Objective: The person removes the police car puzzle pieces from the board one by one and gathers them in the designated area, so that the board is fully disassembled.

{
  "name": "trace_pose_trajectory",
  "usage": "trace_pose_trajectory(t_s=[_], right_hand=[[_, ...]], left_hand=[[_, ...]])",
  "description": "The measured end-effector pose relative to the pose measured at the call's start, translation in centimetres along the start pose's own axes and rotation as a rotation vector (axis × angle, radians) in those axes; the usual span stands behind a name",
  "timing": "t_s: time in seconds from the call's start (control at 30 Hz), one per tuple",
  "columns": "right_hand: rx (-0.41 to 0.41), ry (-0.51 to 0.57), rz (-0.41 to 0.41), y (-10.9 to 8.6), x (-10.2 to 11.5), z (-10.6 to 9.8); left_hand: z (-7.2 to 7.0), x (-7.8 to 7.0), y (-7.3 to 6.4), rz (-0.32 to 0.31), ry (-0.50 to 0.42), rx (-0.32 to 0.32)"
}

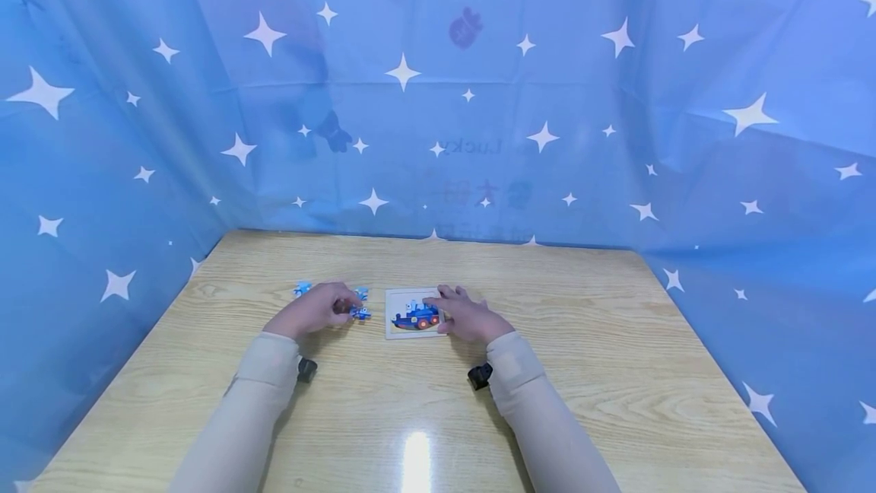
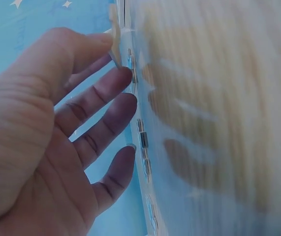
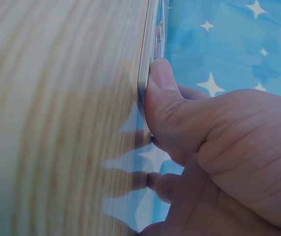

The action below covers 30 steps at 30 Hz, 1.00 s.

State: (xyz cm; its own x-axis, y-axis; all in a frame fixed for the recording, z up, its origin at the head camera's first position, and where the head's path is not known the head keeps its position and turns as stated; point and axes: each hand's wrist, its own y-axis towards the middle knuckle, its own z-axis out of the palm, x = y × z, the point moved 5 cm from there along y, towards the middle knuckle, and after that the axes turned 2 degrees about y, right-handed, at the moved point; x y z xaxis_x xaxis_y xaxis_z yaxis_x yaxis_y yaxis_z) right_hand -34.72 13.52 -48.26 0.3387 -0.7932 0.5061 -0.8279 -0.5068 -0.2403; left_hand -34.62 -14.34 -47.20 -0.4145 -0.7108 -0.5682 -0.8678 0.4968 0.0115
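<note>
My left hand (image 1: 322,307) pinches a small thin puzzle piece (image 2: 114,37) between thumb and index finger, its other fingers loosely bent. Right by these fingertips in the head view is a dark blue puzzle piece (image 1: 361,313). A light blue piece (image 1: 360,293) lies just behind. The puzzle board (image 1: 411,335), pale-framed with a picture of a blue vehicle on red wheels, lies flat between the hands. My right hand (image 1: 472,318) rests at its right side, one finger reaching over the picture. In the right wrist view the thumb (image 3: 164,81) touches the board's edge.
Another light blue piece (image 1: 303,288) lies left of the left hand. The wooden table (image 1: 582,371) backs onto a blue curtain (image 1: 438,112) with white stars. Black wrist cameras sit under both sleeves, close above the tabletop.
</note>
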Motion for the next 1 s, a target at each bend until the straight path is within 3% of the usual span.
trace_pose_trajectory(t_s=[0.47, 1.0], right_hand=[[-0.004, 0.017, -0.011, -0.12, -0.02, -0.12], [-0.007, 0.012, 0.005, -0.04, -0.09, -0.1]], left_hand=[[0.38, 0.45, 0.16, 0.022, 0.037, 0.005], [0.33, 0.5, 0.19, -0.004, 0.054, 0.006]])
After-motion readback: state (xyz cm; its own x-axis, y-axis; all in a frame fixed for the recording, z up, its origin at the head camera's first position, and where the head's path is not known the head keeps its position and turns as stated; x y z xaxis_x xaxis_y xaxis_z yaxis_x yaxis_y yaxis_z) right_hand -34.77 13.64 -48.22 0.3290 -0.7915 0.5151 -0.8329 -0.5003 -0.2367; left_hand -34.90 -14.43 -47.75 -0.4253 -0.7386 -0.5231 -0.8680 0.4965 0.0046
